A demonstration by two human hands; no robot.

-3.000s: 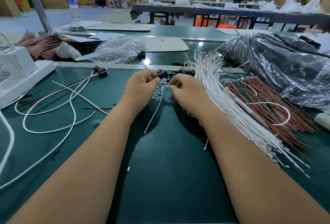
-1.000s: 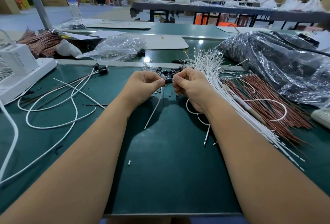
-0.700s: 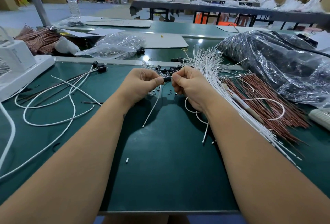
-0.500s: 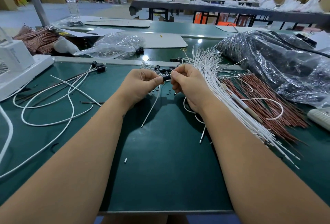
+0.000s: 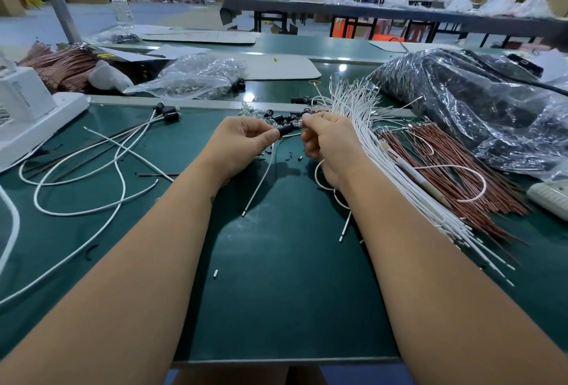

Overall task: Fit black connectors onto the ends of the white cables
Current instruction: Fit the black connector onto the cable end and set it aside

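Green matting covers the worktop (image 5: 276, 277), smooth and slightly shiny, in a big hall with cartons behind. Just above it the left hand (image 5: 242, 142) pinches a small black connector (image 5: 285, 130) between thumb and curled fingers; it is a short matt cylinder. The right hand (image 5: 325, 142) is closed around a thin white cable (image 5: 325, 186), which loops out under the wrist, and its fingertips meet the connector. Three seconds ago both hands were picking among loose parts on the mat. Half a second ago they were already joined as now, so I judge the cable end is being pushed into the connector, and this one is nearly done. If the end is fully inside I cannot tell; the fingers hide it.

Below the left hand another white cable (image 5: 261, 183) lies straight on the mat. Beyond the fingertips is a little heap of black connectors (image 5: 284, 115) mixed with clear glassy pieces. To the right of the right hand lies a thick bundle (image 5: 399, 166) of white cables, stiff and round, and past it reddish-brown wires (image 5: 461, 175). Far to the left of the left hand finished cables (image 5: 92, 169) curve loosely, two with black caps (image 5: 167, 112).
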